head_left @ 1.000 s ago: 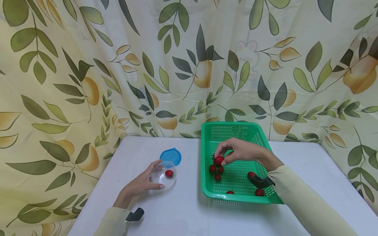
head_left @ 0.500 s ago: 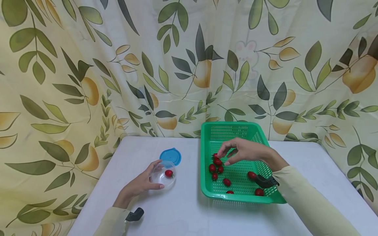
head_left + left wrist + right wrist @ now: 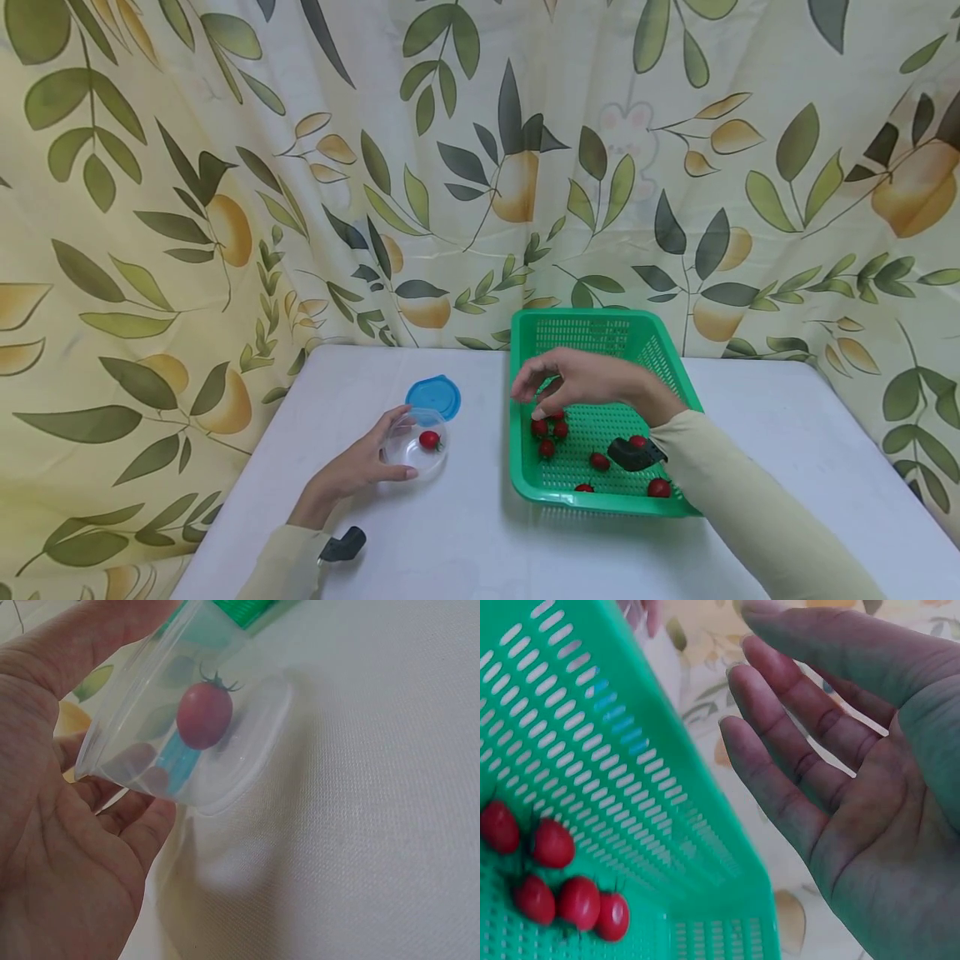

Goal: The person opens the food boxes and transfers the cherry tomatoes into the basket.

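Note:
My left hand (image 3: pixel 363 460) holds a clear round plastic tub (image 3: pixel 247 761), thumb on one side and fingers on the other. One cherry tomato (image 3: pixel 205 715) with a green stalk lies inside, as the left wrist view shows. My right hand (image 3: pixel 581 382) hovers over the left part of a green plastic basket (image 3: pixel 600 502), fingers loosely bent and apart, with no tomato visible in it. Below it several cherry tomatoes (image 3: pixel 560 429) cluster by the basket's left wall, partly hidden by the hand. Another tomato (image 3: pixel 599 462) lies apart on the basket floor.
A blue lid (image 3: pixel 433 395) lies flat behind the tub on the white-covered table (image 3: pixel 480 533). More tomatoes (image 3: pixel 659 488) sit near the basket's front right. A leaf-and-fruit patterned curtain (image 3: pixel 480 242) hangs behind the table.
My right hand has let go of a tomato, which now lies farther right on the basket floor. The hand then moved left toward the basket's rim. My left hand and the tub stay put.

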A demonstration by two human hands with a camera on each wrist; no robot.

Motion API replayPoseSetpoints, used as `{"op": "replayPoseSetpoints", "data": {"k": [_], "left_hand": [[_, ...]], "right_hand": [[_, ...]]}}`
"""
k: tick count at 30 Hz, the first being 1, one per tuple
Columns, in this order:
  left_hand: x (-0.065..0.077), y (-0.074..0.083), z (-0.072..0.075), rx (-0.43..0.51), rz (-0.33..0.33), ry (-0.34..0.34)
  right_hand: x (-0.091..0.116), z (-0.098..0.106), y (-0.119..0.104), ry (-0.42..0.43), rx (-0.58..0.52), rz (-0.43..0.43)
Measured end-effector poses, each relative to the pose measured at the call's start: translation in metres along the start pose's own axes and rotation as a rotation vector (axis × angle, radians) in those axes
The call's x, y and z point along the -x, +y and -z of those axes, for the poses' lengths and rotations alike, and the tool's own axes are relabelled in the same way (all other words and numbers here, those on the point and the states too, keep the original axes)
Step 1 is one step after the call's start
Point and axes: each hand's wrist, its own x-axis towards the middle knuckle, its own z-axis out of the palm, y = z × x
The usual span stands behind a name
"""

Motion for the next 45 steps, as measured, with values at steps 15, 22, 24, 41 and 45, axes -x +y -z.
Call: {"op": "replayPoseSetpoints", "data": {"k": [15,22,24,41,45], "left_hand": [[-0.004,0.001,0.0,-0.002,0.017,0.0],[-0.003,-0.002,0.001,0.005,0.002,-0.015],[-0.004,-0.003,0.001,0.003,-0.002,-0.017],[-0.001,-0.003,0.003,0.036,-0.021,-0.019],[0.0,-0.002,0.003,0.026,-0.001,-0.007]], "right_hand": [[-0.052,-0.02,-0.017,-0.058,-0.005,0.038],[-0.072,-0.027,-0.024,-0.083,-0.002,0.047],[-0.077,-0.029,-0.024,-0.094,0.0,0.049],[-0.118,-0.056,-0.024,-0.156,-0.014,0.069],[-0.127,-0.064,-0.025,-0.182,-0.01,0.057]]}}
